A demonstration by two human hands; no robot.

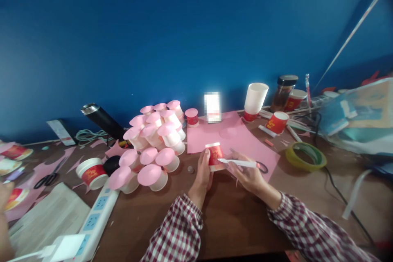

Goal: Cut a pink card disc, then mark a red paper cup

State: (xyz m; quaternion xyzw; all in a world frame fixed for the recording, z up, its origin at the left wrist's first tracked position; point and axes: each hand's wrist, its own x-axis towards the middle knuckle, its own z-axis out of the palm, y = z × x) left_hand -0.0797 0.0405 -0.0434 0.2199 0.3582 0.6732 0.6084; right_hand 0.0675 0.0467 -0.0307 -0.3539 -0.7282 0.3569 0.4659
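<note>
A small red-and-white paper cup (214,156) stands mouth-down on a sheet of pink paper (230,139) at the middle of the brown table (239,213), and from my remote seat I read this as the tracing step: marking a circle round the cup's rim. The left hand (203,170) grips the cup's side, fingers curled close about it to pin it in place; the right hand (247,172) pinches a white pen (239,163), its tip touching or nearly touching the cup's base on the right side — I cannot tell which. Both wrists wear red-checked sleeves. Just left of the hands sits a heap of finished-looking white cups capped with pink discs (153,143), a lone pink-capped red cup (192,117) behind it. Beyond the sheet stand a stack of white cups (255,98), a red cup lying tilted (277,123) and a dark-lidded jar (284,92); a roll of green-yellow tape (305,155) lies to the right, apart from the paper. At far left lie scissors (47,178), a white power strip (95,221) and a black flask (101,119). In my judgement the next move calls for a firm, unshifting hold on the cup while the pen runs close round the rim, since any slip would spoil the outline.
</note>
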